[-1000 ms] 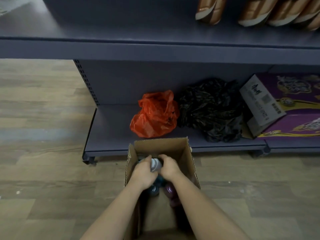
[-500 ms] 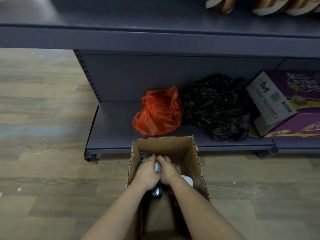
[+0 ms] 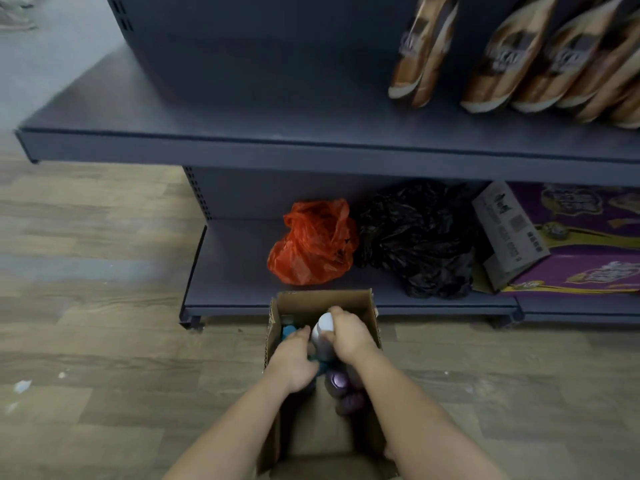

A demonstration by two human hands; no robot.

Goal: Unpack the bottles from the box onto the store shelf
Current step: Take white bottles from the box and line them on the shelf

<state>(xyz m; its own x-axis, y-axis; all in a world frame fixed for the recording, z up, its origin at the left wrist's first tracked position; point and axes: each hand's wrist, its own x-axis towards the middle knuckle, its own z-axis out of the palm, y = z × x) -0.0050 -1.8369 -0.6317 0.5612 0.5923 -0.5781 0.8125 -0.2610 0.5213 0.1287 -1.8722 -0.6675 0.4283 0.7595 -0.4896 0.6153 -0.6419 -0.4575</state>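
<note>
- Wood floor (image 3: 86,271) fills the left side.
- Grey shelf (image 3: 242,147) stands at 12 o'clock. An orange bag (image 3: 311,244) sits on its low board.
- Brown box (image 3: 322,299) sits on the floor at 6 o'clock, with bottles inside.
- Left hand (image 3: 294,362) reaches into the box beside a blue bottle (image 3: 288,331). I cannot tell if its fingers hold anything.
- Right hand (image 3: 349,337) wraps its fingers round a white-capped bottle (image 3: 323,332) that sticks up above the others.
- Black bag (image 3: 415,237) lies at 3 o'clock of the orange bag.
- Brown packs (image 3: 519,57) stand at 2 o'clock.
</note>
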